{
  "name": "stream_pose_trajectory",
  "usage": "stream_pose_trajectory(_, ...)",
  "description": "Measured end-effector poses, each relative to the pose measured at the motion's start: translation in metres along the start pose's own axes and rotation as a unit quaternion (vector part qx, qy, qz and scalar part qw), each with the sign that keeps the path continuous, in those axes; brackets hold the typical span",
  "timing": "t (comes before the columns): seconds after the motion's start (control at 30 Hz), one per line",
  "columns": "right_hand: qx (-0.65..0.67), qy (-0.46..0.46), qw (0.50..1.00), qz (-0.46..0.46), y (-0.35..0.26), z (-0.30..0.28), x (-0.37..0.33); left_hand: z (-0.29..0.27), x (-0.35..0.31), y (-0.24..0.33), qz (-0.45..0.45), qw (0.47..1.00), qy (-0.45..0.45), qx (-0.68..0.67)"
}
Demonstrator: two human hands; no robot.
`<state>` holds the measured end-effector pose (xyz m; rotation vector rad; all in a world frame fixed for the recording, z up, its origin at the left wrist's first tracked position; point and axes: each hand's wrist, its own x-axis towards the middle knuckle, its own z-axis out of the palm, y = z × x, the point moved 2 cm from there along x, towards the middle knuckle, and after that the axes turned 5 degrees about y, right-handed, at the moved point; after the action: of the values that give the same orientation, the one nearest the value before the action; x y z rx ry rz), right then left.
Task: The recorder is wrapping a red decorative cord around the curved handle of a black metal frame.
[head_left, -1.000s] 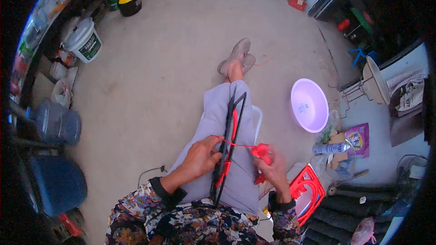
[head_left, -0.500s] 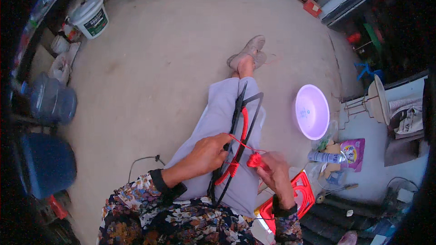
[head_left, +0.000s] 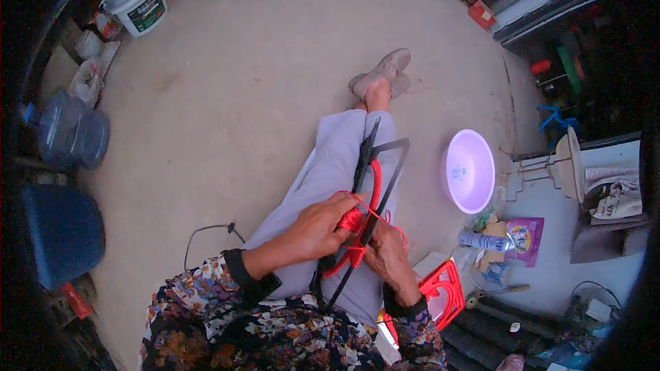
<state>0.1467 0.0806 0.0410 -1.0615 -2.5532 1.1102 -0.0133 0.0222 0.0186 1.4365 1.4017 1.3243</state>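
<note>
A black triangular frame [head_left: 395,185] lies lengthwise on my lap, with a curved red piece [head_left: 376,182] inside it and red cord wound round its lower part. My left hand [head_left: 317,231] is closed on a small bundle of red cord [head_left: 351,220] at the frame's left side. From this hand a red strand runs across the frame to the right. My right hand [head_left: 390,255] is against the frame's right bar, fingers curled in and partly hidden. A loose red loop shows above its knuckles; what it grips is unclear.
A purple basin [head_left: 470,172] stands on the floor to the right. Beside my right forearm are a red plastic piece [head_left: 443,295], a spray can [head_left: 483,241] and a purple packet [head_left: 525,240]. Along the left stand a white bucket [head_left: 137,3], a clear water jug [head_left: 72,130] and a blue bin [head_left: 65,230].
The red cord bundle has passed from my right hand across the frame to my left hand. My right hand has moved left, against the frame's bar. The view has shifted slightly.
</note>
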Motion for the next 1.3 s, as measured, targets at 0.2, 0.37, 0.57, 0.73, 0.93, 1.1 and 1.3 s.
stream_pose_trajectory(0.2, -0.020, 0.030, 0.999, -0.008, -0.003, -0.006, 0.000, -0.003, -0.004, 0.002, -0.016, 0.999, -0.022, 0.031)
stream_pose_trajectory(0.37, 0.044, 0.175, 0.983, -0.021, -0.029, -0.035, -0.011, -0.016, -0.005, 0.028, -0.021, 0.996, 0.002, 0.092)
stream_pose_trajectory(0.57, -0.110, 0.137, 0.975, -0.138, -0.069, -0.046, -0.007, -0.030, -0.003, 0.070, 0.018, 0.991, -0.019, 0.129)
stream_pose_trajectory(0.73, -0.064, 0.161, 0.977, -0.122, -0.068, -0.037, -0.011, -0.031, -0.001, 0.098, 0.085, 0.989, -0.007, 0.122)
stream_pose_trajectory(0.93, 0.535, 0.309, 0.786, 0.025, -0.027, -0.078, -0.051, -0.042, -0.001, 0.130, 0.176, 0.970, 0.151, 0.074)
stream_pose_trajectory(1.1, 0.656, 0.297, 0.694, -0.004, 0.037, -0.132, -0.138, -0.036, -0.040, 0.055, -0.083, 0.983, 0.155, -0.054)
stream_pose_trajectory(1.3, 0.200, 0.478, 0.809, 0.278, 0.143, -0.114, -0.217, 0.001, -0.053, 0.020, -0.311, 0.907, 0.022, -0.283)
